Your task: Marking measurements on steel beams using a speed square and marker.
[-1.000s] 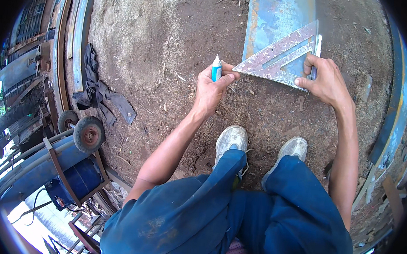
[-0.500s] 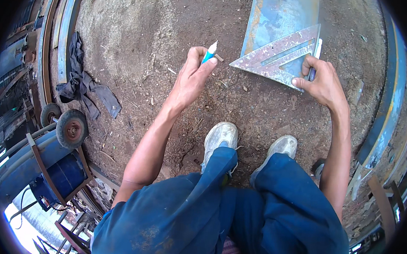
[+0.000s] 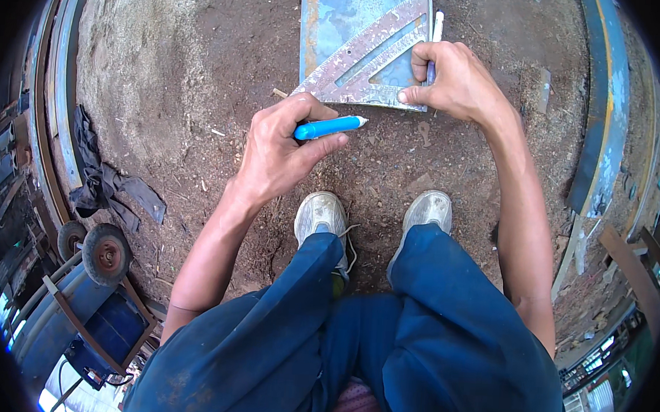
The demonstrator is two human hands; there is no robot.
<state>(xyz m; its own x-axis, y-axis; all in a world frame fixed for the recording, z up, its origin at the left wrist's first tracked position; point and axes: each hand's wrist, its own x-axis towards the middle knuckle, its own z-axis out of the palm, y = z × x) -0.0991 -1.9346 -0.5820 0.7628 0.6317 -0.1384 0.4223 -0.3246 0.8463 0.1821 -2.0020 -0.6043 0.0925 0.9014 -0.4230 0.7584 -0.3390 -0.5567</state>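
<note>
My left hand [image 3: 277,155] grips a blue marker with a white tip [image 3: 328,126], held level just below the near edge of a blue-grey metal sheet [image 3: 340,16] lying on the dirt. A worn triangular metal square [image 3: 374,74] rests on the sheet. My right hand [image 3: 456,82] presses on the square's lower right corner, fingers curled over its edge, next to a thin white and blue stick [image 3: 435,44] along the square's right side. My two pale shoes [image 3: 322,217] stand on the ground below the hands.
Bare brown dirt surrounds the sheet. A dark rag [image 3: 107,183] lies at the left beside long metal rails [image 3: 52,102]. A small wheel [image 3: 107,254] and a blue frame cart [image 3: 107,329] sit lower left. A blue and yellow steel beam [image 3: 604,108] runs along the right.
My left hand has moved in from the left toward the sheet's near edge, turning the marker from upright to level. The right hand stays on the square. The view shifted closer.
</note>
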